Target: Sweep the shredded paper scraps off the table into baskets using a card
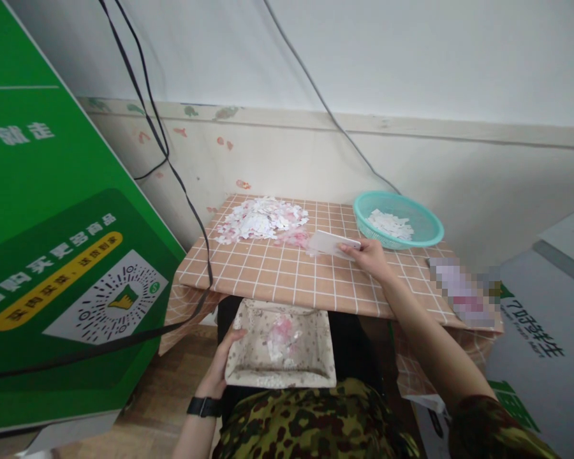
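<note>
My right hand (369, 256) reaches over the small table (277, 274) with its checked peach cloth and grips a white card (332, 243), whose far edge lies next to a pile of white and pink paper scraps (263, 220). My left hand (220, 366), with a black watch on the wrist, holds the left edge of a floral fabric tray (249, 363) below the table's front edge, on my lap. Some pink and white scraps (282, 341) lie inside the tray.
A teal plastic basket (425, 224) with white scraps stands at the table's back right. A blurred flat object (462, 293) lies on the right edge. A green sign board (52, 242) leans at left, black cables (182, 185) hang past it, and a grey box (540, 331) stands at right.
</note>
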The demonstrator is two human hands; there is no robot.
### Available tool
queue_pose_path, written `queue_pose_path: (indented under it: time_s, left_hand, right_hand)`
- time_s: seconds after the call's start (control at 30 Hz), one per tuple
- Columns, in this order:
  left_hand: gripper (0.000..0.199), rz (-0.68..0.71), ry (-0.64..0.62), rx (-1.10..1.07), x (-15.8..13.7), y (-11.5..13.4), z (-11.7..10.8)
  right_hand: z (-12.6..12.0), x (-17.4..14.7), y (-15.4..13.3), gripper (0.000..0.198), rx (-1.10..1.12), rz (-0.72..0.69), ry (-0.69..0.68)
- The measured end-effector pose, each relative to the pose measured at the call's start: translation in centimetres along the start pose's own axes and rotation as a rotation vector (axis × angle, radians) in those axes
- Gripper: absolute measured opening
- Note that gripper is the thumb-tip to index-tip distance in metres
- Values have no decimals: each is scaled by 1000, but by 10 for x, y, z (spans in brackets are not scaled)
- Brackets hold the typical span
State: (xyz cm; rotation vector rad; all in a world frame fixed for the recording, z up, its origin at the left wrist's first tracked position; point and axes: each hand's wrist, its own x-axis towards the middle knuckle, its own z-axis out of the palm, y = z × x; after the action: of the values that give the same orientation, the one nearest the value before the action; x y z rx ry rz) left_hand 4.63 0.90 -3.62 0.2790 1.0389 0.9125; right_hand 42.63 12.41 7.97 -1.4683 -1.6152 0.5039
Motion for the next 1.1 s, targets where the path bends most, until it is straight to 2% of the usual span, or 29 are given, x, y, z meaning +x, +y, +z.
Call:
queue_pose_path:
  time_s: [0.2, 0.37, 0.53, 0.7, 0.87, 1.03, 1.1]
  left_hand:
    - [48, 4, 0, 5, 3, -2, -2]
    - [48, 17, 11, 15, 4, -2, -4]
    - [48, 19, -13, 1, 4, -1, -3]
    - [50, -3, -11, -6, 3, -1, -3]
    - [52, 12, 9, -5, 0, 1, 0]
    - [53, 13, 18, -13, -4, 2, 5]
    - [54, 23, 30, -20, -5, 2, 7]
  right_hand:
    - [0, -15, -6, 44, -101, 46, 128]
    - [11, -17, -12, 46, -77, 44, 41]
    - [13, 2, -12, 46, -74, -5, 93]
    - [13, 12, -10, 47, -59, 15, 19]
    - [7, 4, -4, 45, 5, 18, -58]
    - [6, -16, -8, 42, -17, 46, 26]
    - [9, -24, -14, 41, -32, 31, 3]
